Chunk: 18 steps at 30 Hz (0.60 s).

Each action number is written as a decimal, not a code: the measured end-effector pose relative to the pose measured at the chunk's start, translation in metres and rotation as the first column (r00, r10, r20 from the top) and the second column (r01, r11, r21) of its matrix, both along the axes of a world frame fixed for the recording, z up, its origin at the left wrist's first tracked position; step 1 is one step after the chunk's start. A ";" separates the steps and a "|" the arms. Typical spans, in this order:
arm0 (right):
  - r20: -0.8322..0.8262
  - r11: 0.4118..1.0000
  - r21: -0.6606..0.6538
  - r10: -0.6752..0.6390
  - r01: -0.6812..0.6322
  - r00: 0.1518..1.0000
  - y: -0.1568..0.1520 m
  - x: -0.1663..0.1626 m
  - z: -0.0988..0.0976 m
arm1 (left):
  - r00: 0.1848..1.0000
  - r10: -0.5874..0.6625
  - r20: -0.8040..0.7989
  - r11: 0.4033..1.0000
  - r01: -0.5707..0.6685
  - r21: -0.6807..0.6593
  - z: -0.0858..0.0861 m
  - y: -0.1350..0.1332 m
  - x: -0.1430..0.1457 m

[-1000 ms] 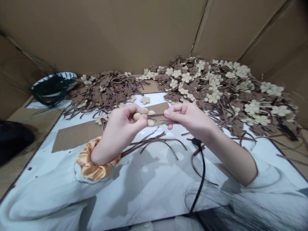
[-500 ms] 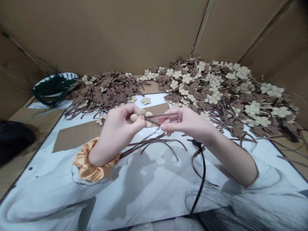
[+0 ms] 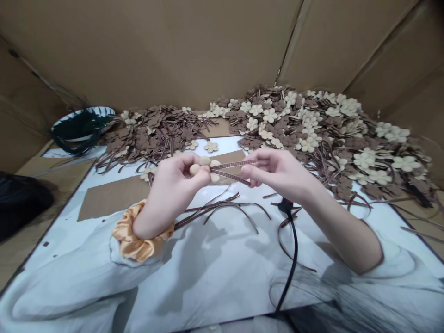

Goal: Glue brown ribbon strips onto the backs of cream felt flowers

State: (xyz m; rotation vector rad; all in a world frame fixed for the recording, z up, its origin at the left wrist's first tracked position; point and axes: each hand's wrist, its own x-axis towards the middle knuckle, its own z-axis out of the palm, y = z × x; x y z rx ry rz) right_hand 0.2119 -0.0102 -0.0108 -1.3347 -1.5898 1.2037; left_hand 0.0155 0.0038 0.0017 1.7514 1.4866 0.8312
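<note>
My left hand (image 3: 175, 187) pinches a cream fabric flower (image 3: 204, 161) between thumb and fingers, above the middle of the table. Its thumb presses on the flower's centre, where a narrow brown ribbon (image 3: 229, 165) with pale stitching is folded into two tails pointing right. The fingers of my right hand (image 3: 282, 173) close around the ribbon near its tail ends; the lower tail's tip shows beside the thumb. Partly hidden behind the flower lies a piece of cardboard (image 3: 231, 159). Several loose ribbon lengths (image 3: 239, 203) lie on the white table below the hands.
Brown and cream flowers form a large heap (image 3: 305, 125) at the back right and a smaller heap (image 3: 156, 125) at the back left. A white-and-blue bowl (image 3: 106, 111) holds dark green strands. A corded black tool (image 3: 286, 206) lies below my right hand. Cardboard walls (image 3: 173, 51) stand behind.
My right hand has shifted slightly right along the ribbon, and the two tails are spread a little more. My left hand still holds the flower in nearly the same place.
</note>
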 end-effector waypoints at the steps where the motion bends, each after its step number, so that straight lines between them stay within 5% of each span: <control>1: 0.101 0.997 0.065 -0.058 0.051 0.993 -0.004 0.005 0.001 | 1.000 0.001 0.010 1.000 -0.001 0.002 -0.001 0.002 -0.001; 3: 0.335 0.988 0.128 -0.121 0.082 0.934 -0.014 0.019 0.001 | 0.999 -0.013 0.030 1.000 0.014 -0.020 -0.004 0.006 -0.005; 6: 0.740 0.982 0.094 -0.178 0.162 0.648 -0.028 0.040 -0.006 | 0.996 -0.051 0.072 0.994 0.057 -0.088 -0.009 0.012 -0.010; 9: 0.916 0.974 -0.030 -0.063 0.224 0.397 -0.035 0.051 -0.022 | 0.985 -0.089 0.150 0.977 0.116 -0.181 -0.013 0.016 -0.012; 11: 0.950 0.974 -0.067 -0.004 0.217 0.312 -0.035 0.054 -0.032 | 0.974 -0.108 0.200 0.960 0.154 -0.233 -0.015 0.017 -0.011; 15: 0.970 0.971 0.036 -0.091 0.236 0.227 -0.035 0.049 -0.042 | 0.968 -0.115 0.222 0.952 0.171 -0.253 -0.016 0.017 -0.011; 18: 0.859 0.956 0.213 -0.282 0.203 0.428 -0.038 0.037 -0.038 | 0.975 -0.129 0.182 0.954 0.172 -0.245 -0.014 0.015 -0.010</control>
